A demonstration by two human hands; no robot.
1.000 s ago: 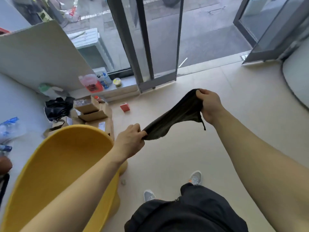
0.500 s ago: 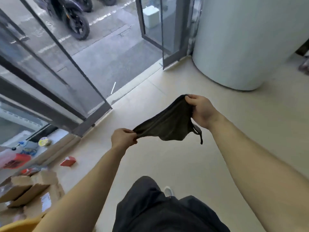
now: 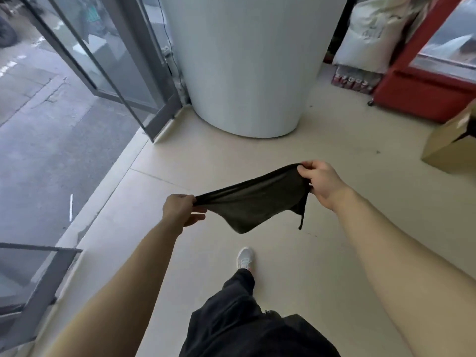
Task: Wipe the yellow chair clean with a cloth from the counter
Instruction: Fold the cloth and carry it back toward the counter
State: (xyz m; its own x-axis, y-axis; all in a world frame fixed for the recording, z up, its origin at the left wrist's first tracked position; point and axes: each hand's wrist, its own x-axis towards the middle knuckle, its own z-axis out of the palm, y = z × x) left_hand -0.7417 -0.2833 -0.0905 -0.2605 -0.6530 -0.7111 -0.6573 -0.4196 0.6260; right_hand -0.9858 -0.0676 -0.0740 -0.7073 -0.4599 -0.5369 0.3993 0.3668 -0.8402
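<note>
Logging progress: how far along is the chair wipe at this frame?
Done: the cloth is fetched. In hand: the dark cloth is stretched between the left hand and the right hand above the floor. Left: all wiping; the yellow chair is not in view.

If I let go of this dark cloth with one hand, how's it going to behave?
Probably floppy: the cloth sags between the left hand and right hand. It likely weighs little, since fingertip pinches hold it. A loose cord dangles and might snag.
</note>
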